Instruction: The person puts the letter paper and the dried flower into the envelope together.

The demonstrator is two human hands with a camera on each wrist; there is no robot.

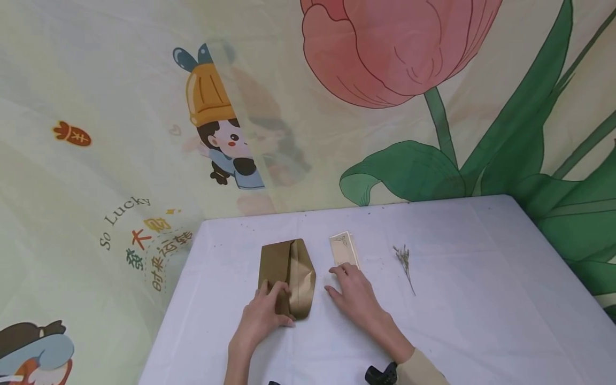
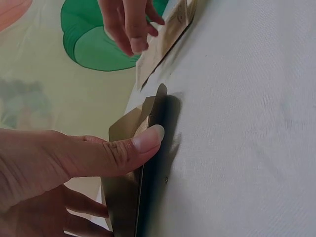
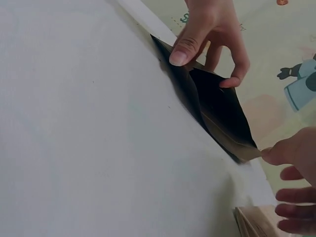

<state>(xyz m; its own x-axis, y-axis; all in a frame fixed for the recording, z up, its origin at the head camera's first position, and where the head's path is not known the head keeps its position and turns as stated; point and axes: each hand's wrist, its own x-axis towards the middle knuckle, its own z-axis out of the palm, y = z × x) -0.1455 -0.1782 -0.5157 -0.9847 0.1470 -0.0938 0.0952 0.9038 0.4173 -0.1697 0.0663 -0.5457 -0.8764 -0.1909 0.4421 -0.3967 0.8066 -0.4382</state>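
A gold-brown paper envelope (image 1: 300,278) lies on the white-covered table, its flap folded out to the right. My left hand (image 1: 262,313) holds it at the near end, thumb along the near edge and fingers on the body. In the right wrist view, the envelope (image 3: 217,106) gapes at its dark mouth, with the left hand's fingers (image 3: 185,54) at its rim. My right hand (image 1: 356,297) hovers at the near end of a cream folded card (image 1: 344,248), fingers loosely bent. The left wrist view shows the right hand (image 2: 131,22) over the card (image 2: 165,44), holding nothing.
A small sprig of dried flowers (image 1: 403,262) lies to the right of the card. The white tablecloth (image 1: 481,299) carries tiny dark crumbs. Behind the table's far edge hangs a printed fabric backdrop (image 1: 298,133) with a pink tulip and cartoon figures.
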